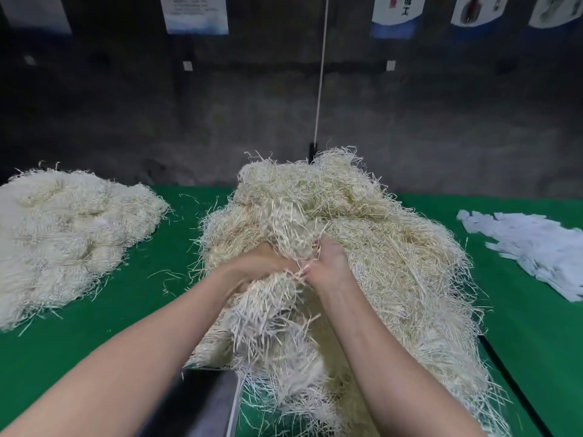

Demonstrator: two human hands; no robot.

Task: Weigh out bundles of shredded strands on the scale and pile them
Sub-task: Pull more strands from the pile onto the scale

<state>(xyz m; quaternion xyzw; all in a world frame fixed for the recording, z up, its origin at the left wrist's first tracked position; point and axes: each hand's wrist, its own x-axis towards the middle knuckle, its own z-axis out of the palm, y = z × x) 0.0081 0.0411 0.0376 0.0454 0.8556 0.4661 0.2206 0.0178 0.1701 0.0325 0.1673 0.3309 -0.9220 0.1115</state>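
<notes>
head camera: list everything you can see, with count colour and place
heap of shredded strands: one, pale straw, middle of the table
pile of strands: one, cream white, left on the table
paper slips: one loose pile, white, right on the table
table cover: one, green, under all the piles
metal object: one, dark grey, near edge by the left forearm; cannot tell what it is
cord: one, white, hanging by the wall behind the heap
posters: five, mostly white, along the top of the dark wall, cut off
bundle of strands: one, pale straw, held up over the heap
left hand: grips the bundle, blurred
right hand: grips the bundle
</notes>
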